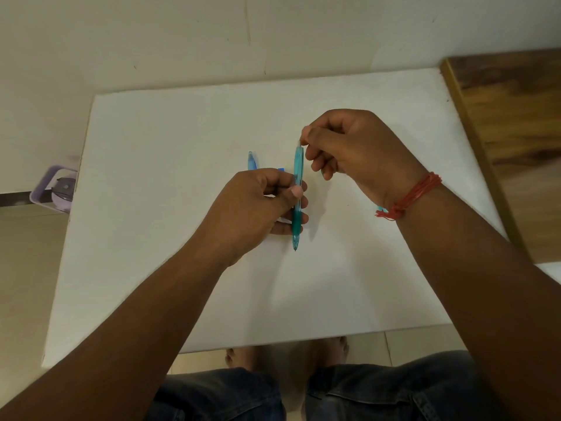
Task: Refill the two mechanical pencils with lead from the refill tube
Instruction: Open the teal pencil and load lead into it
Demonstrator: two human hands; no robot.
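Left hand [258,205] grips the teal mechanical pencil [297,192] over the tabletop [182,268]; right hand [349,150] fingers [315,138] pinch its top end.

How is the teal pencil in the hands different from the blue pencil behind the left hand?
The teal pencil is gripped by the left hand and pinched at its far end by the right hand; the blue pencil is in neither hand. The teal one shows nearly whole; the blue one is mostly hidden. Both are translucent.

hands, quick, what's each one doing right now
Left hand: grips the teal pencil around its middle.
Right hand: pinches the pencil's top end; whether lead is between the fingers cannot be told.
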